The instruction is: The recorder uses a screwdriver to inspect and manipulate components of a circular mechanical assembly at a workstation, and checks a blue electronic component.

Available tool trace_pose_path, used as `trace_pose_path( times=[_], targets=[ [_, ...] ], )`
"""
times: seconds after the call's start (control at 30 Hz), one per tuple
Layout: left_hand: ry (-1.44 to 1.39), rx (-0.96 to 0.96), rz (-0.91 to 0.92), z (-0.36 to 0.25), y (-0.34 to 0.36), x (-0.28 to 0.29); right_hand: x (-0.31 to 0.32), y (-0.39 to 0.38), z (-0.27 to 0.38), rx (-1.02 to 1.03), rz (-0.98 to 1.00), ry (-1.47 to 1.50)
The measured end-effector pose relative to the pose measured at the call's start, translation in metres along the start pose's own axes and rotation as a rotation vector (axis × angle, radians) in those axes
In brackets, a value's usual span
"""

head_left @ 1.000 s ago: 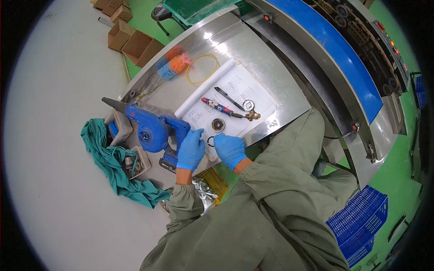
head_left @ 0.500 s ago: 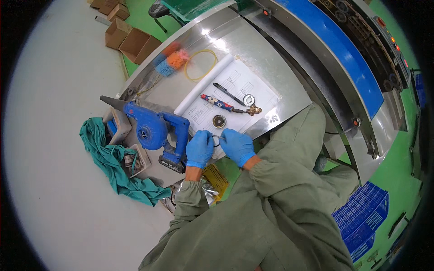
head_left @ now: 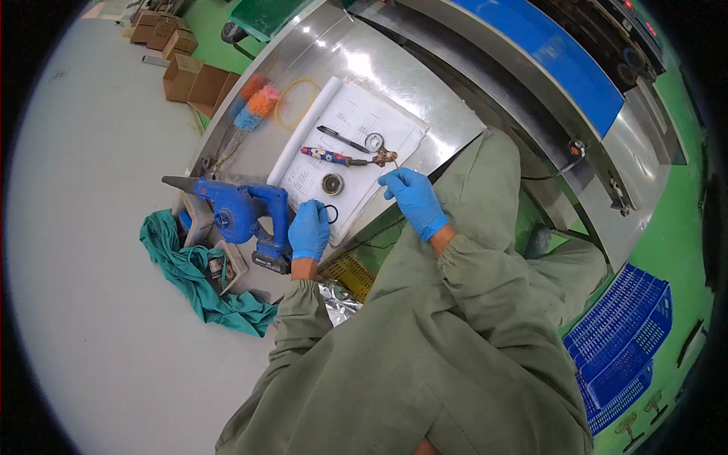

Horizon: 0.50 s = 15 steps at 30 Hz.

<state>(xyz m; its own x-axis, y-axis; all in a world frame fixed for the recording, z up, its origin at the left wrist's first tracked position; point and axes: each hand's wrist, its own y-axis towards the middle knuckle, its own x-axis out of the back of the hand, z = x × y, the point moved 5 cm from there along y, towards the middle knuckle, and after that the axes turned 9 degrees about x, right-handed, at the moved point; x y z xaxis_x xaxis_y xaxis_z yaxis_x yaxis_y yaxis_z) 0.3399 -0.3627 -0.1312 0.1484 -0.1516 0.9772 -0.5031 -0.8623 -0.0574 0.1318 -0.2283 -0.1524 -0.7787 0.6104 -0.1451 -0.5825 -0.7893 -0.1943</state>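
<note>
My left hand [head_left: 309,231], in a blue glove, pinches a thin black ring [head_left: 331,214] at the edge of the printed sheets. My right hand [head_left: 415,199], also gloved in blue, has its fingers pinched together close to the brown, lumpy end of a tool with a flower-patterned handle [head_left: 326,156]. A thin pale sliver shows at those fingertips, too small to name. Between the hands and the tool, a round metal part with a dark rim [head_left: 332,184] lies on the paper [head_left: 360,114]. A black pen [head_left: 341,139] and a silver ring [head_left: 374,142] lie beyond the tool.
A blue cordless blower [head_left: 231,212] stands left of my left hand. Beside it are small bins [head_left: 231,265] and a green cloth [head_left: 178,258]. A fluffy orange-and-blue duster [head_left: 256,106] and a yellow loop [head_left: 280,114] lie farther back. Blue crates [head_left: 622,341] are at right.
My hands, together at the ring before, have moved apart. The left keeps the black ring; the right has gone right and farther away, near the tool's brown end. The view has shifted.
</note>
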Motion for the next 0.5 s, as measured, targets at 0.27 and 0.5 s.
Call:
trace_pose_path(
  times=[0.27, 0.5],
  targets=[
    [-0.182, 0.059, -0.017, -0.002, 0.002, 0.016, 0.018, -0.011, 0.012, 0.017, -0.002, 0.202],
    [-0.237, -0.007, -0.248, -0.02, 0.028, 0.032, 0.026, -0.01, 0.019, -0.004, 0.03, 0.238]
  ],
)
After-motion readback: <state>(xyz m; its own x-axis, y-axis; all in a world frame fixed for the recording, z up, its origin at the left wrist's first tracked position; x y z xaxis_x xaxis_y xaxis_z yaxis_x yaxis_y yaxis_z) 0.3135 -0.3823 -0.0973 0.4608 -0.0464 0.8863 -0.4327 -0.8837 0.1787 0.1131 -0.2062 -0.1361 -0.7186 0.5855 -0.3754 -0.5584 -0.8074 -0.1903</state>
